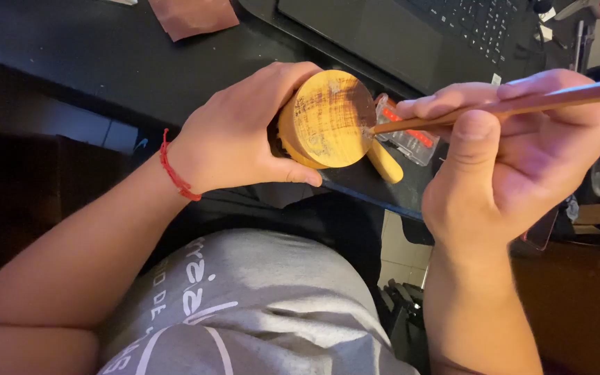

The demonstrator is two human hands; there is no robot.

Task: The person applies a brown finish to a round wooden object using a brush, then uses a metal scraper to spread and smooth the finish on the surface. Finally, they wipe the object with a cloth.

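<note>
Left hand [234,135], frame centre, wrapped closed around round wooden block [328,118] | right hand [515,149], right side, pinching thin wooden stick [508,107], tip touching block's edge | laptop [411,35] above.

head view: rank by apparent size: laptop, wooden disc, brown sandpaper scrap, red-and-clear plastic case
1. laptop, though cropped by the frame
2. wooden disc
3. sandpaper scrap, also cropped, so close to the disc and unsure
4. plastic case, mostly hidden behind the right hand
</note>
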